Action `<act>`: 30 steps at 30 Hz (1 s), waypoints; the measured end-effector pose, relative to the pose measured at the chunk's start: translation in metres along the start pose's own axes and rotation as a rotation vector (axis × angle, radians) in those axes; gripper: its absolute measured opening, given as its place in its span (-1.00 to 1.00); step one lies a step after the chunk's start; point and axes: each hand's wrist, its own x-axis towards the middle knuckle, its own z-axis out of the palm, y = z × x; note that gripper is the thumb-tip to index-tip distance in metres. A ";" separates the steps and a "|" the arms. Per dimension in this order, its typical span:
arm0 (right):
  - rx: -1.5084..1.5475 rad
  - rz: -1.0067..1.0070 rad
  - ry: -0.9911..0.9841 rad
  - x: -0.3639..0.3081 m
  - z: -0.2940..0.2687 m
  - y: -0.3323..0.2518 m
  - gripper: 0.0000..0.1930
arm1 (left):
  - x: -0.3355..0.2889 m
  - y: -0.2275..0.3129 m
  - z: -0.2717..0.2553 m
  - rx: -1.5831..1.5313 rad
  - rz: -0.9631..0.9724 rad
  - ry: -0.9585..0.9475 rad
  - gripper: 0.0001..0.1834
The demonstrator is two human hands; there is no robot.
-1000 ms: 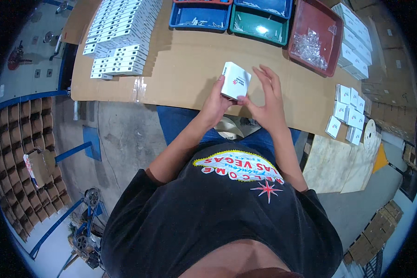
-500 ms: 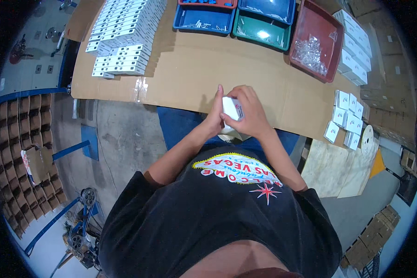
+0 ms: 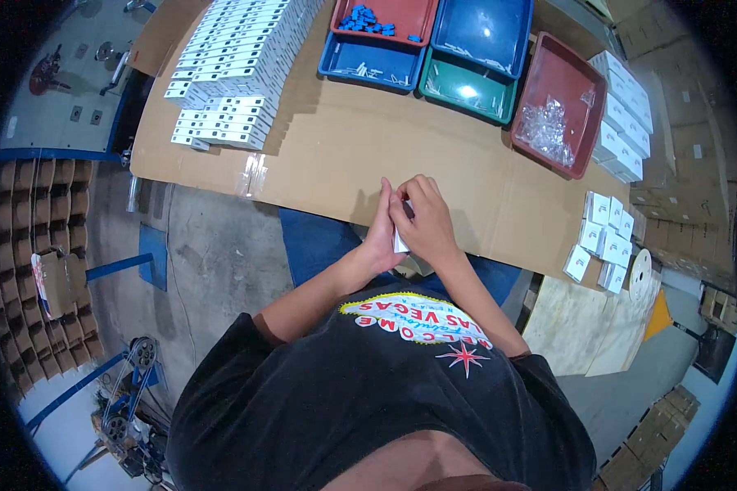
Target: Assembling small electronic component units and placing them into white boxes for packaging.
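Close to my body, at the near edge of the cardboard-covered table (image 3: 336,155), both hands are around a small white box (image 3: 400,242). My left hand (image 3: 377,236) holds the box from its left side, thumb pointing up. My right hand (image 3: 426,221) is closed over its top and right side, with bent fingers near the upper end. Only a narrow white strip of the box shows; the hands hide the rest.
White boxes (image 3: 241,57) are stacked at the far left. A blue tray (image 3: 360,78), a green tray (image 3: 467,96) and a red tray (image 3: 561,61) hold small parts at the back. Several small white boxes (image 3: 591,236) lie at right, beside a white spool (image 3: 643,274).
My right hand has shifted over the box, its fingers now curled at the upper end. Less of the box shows than before. The whole view has tilted, showing more of the trays.
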 end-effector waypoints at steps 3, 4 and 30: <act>-0.018 -0.003 -0.016 0.002 -0.001 -0.006 -0.82 | 0.001 -0.001 -0.009 -0.024 -0.053 -0.050 -0.37; -0.028 0.003 -0.031 0.004 -0.002 -0.007 -0.84 | 0.000 -0.002 -0.009 -0.022 -0.043 -0.056 -0.37; -0.112 -0.140 -0.063 0.000 -0.001 -0.017 -0.76 | 0.009 -0.019 -0.047 -0.161 0.053 -0.009 -0.29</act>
